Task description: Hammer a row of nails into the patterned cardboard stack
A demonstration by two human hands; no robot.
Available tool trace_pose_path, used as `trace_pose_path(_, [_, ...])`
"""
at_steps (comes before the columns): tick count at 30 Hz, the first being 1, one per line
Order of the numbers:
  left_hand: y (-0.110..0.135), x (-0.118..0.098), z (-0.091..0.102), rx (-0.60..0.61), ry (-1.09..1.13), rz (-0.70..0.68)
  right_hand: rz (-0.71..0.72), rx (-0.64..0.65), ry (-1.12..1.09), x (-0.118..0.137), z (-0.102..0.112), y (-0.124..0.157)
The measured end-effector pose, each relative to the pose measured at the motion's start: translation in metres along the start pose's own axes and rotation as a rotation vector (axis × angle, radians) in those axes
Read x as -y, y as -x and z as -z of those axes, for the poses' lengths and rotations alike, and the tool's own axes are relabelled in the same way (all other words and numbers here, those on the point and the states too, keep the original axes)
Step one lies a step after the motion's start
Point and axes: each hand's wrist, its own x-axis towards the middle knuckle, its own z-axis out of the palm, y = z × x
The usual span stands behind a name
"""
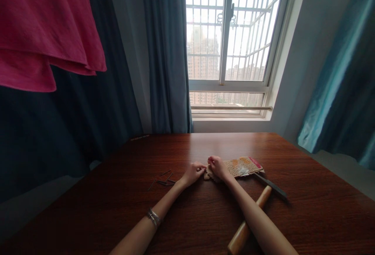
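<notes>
My left hand (193, 173) and my right hand (217, 167) meet at the middle of a dark wooden table (307, 216). Both have their fingers pinched together on a small pale wooden piece (207, 175) lying between them. What exactly the fingertips grip is too small to make out. A silver bracelet (153, 217) sits on my left wrist. Just right of my right hand lies a flat printed packet (244, 166) with orange dots and a pink edge.
A hammer (258, 212) with a wooden handle and dark head lies under my right forearm. Several thin dark nails (164, 180) are scattered left of my left hand. Blue curtains, a barred window and a hanging red cloth (43, 28) stand beyond the table.
</notes>
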Motion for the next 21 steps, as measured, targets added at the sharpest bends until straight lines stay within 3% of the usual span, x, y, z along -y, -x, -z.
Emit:
trace_pose_path(7, [-0.008, 0.004, -0.002, -0.035, 0.075, 0.084, 0.052, -0.035, 0.026, -0.004, -0.003, -0.002])
trace_pose_path(13, [-0.028, 0.014, -0.014, -0.223, 0.154, 0.176, 0.088, -0.044, 0.031, -0.005, -0.002, -0.001])
trace_pose_path(17, [-0.035, 0.015, -0.024, -0.198, 0.245, 0.155, 0.093, -0.059, 0.033, -0.006, -0.001, -0.001])
trace_pose_path(21, [-0.037, 0.013, -0.031, -0.247, 0.244, 0.183, 0.098, -0.057, 0.03, -0.007, -0.002, 0.0])
